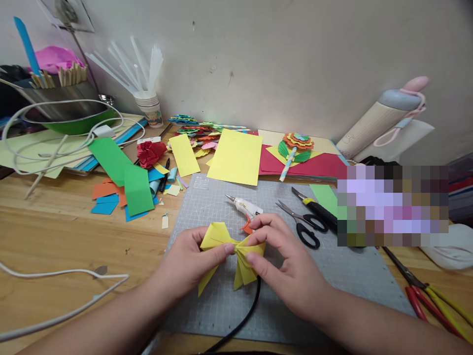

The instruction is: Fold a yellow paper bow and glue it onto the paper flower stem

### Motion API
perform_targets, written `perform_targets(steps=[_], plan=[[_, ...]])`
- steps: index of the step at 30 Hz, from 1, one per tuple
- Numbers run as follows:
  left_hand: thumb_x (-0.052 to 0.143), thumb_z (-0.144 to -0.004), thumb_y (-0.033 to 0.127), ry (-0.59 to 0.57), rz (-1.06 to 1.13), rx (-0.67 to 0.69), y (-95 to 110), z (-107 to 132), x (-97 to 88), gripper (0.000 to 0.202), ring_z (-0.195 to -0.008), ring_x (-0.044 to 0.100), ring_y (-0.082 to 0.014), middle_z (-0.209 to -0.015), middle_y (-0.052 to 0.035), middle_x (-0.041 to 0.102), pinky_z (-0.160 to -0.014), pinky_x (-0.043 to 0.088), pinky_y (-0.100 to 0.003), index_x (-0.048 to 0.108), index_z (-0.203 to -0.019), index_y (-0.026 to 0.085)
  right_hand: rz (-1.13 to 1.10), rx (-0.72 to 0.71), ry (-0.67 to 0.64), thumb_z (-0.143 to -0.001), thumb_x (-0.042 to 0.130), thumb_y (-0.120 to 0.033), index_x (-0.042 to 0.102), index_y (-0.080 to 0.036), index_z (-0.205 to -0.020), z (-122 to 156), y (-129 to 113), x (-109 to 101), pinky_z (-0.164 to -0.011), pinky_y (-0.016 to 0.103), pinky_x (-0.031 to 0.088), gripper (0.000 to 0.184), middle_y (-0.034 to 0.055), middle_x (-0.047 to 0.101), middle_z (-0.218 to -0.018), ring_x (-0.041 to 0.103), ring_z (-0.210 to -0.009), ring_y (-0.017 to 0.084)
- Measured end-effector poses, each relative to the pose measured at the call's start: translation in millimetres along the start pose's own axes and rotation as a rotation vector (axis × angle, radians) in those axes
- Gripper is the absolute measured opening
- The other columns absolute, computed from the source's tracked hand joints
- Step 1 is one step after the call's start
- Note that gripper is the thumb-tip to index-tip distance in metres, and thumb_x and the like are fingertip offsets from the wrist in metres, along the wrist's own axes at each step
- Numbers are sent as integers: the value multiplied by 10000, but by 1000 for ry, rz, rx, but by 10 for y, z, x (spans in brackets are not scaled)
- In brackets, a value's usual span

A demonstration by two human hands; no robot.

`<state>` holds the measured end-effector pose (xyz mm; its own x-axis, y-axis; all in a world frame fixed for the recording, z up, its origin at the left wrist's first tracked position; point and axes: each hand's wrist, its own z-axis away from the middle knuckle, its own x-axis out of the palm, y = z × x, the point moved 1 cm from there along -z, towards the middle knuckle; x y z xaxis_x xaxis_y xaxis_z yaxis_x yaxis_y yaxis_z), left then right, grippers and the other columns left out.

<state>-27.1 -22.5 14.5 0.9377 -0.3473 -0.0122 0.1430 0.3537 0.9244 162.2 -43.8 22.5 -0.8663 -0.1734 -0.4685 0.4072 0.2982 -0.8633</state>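
Observation:
A folded yellow paper bow [244,266] is held up over the grey cutting mat [354,291]. My left hand [194,259] grips its left loop, with the thumb pressed near the pinched centre. The thumb and fingers of my right hand [283,261] pinch the right loop. Some fingers of the left hand are hidden behind the paper. Just beyond the bow lies a white glue gun [244,204] with an orange trigger, partly covered by my right hand. A black cord runs from under the bow toward the mat's front edge.
Black-handled scissors [305,224] and a utility knife [318,207] lie right of the glue gun. Yellow paper sheets [236,158], a paper flower [295,148] and green paper strips [118,170] sit behind. Pliers [424,286] rest at right; a white cable [66,276] crosses the left.

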Motion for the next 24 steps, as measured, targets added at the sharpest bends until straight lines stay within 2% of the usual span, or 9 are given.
perform_targets(steps=[4,11,24], plan=[[741,-659,475,-14,80,17,6,-1,0,343,-555,435,-102,-620,15,556,-532,328,-221,626,-702,155,0,-30,74,-843,575,-181,526,-234,-847,-5,0,-1,-925,329,392,72,15,466,-1067,485,-1052,166],[746,-671,453,-38,75,14,-1,7,13,326,-604,471,-112,-681,-3,599,-571,361,-225,665,-756,149,-14,-26,92,-833,585,-171,534,-226,-766,24,-16,-11,-909,296,411,100,4,473,-1039,498,-1023,150],[744,-668,445,-51,58,3,1,13,17,317,-599,455,-107,-668,2,577,-562,355,-221,649,-721,146,-13,-45,48,-809,593,-156,557,-207,-740,-6,-33,-43,-902,318,420,93,25,479,-1037,510,-1018,167]])
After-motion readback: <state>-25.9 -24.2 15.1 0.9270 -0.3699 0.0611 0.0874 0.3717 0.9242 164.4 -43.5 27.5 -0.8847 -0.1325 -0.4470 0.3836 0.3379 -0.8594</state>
